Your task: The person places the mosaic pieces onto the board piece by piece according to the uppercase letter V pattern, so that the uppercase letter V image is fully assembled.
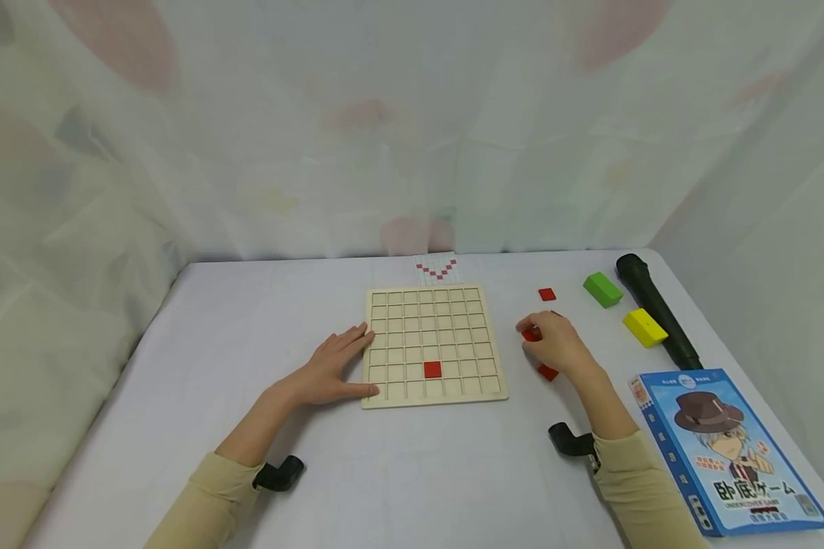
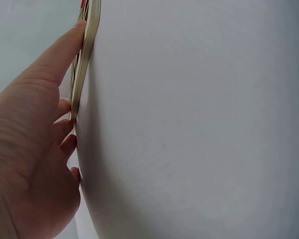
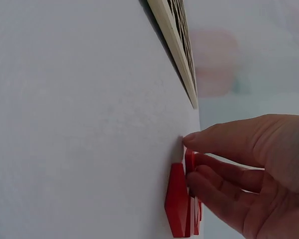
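Note:
A square wooden grid board (image 1: 434,404) lies on the table with one red square tile (image 1: 432,370) in a lower middle cell. My left hand (image 1: 329,370) rests against the board's left edge, fingers extended and thumb near its lower corner. To the right of the board, my right hand (image 1: 555,339) pinches a red tile (image 1: 532,334) at the table surface, thumb on one side and fingers on the other. Another red tile (image 1: 548,372) lies just below that hand, and one more red tile (image 1: 547,294) lies above it. The right wrist view shows red tiles (image 3: 177,201) close by the fingers.
Behind the board lies a white card (image 1: 437,268) with a red V pattern. At the right are a green block (image 1: 603,290), a yellow block (image 1: 645,328), a black microphone (image 1: 659,313) and a blue game box (image 1: 735,450). Curtains surround the table (image 1: 426,473).

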`<move>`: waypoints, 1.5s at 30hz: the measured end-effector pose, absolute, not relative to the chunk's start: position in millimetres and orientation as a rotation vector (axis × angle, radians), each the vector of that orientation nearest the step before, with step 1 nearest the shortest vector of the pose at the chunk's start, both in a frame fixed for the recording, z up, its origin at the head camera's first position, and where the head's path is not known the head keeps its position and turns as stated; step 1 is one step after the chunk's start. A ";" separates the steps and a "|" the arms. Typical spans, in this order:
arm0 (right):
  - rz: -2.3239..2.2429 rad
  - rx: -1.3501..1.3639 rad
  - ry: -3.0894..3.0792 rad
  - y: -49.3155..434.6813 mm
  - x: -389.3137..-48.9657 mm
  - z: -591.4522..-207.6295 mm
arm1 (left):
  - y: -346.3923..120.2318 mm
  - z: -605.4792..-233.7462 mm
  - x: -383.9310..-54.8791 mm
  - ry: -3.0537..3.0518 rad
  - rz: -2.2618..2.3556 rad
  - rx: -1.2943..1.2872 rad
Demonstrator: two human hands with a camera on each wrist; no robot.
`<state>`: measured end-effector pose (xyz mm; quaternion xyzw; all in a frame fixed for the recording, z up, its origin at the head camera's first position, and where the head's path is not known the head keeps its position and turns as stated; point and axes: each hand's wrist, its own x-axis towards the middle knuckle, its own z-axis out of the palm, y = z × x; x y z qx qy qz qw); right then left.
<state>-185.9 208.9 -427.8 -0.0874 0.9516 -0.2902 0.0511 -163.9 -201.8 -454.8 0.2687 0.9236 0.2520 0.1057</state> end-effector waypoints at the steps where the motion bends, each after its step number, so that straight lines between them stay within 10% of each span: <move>1: -0.901 -0.291 2.894 208.6 -186.3 -429.2 | -201.6 -454.7 -163.7 2.721 0.745 0.793; 45: -1.130 -0.546 2.675 121.8 -182.8 -426.7 | -204.4 -456.0 -168.6 2.884 0.708 0.855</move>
